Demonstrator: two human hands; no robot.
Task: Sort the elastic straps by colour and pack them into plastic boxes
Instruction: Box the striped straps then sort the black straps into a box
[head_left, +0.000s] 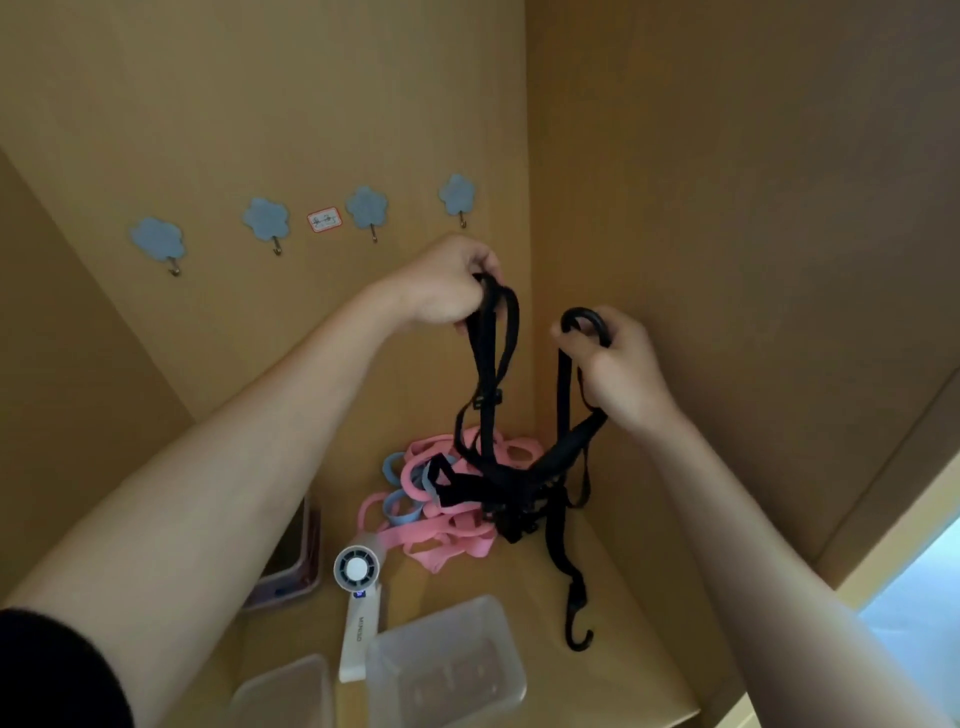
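Note:
My left hand grips a folded bunch of black elastic straps held up in the air. My right hand grips another black strap by its hooked end. Both bunches hang down into a tangle of black straps lying on a heap of pink straps and blue straps in the corner of the shelf. One black strap trails forward and ends in a hook. Two clear plastic boxes stand at the front: one large box, one smaller box.
A white handheld fan lies between the boxes and the heap. A phone in a pink case leans at the left wall. Several blue flower hooks and a small label are on the back wall. Wooden walls close in left and right.

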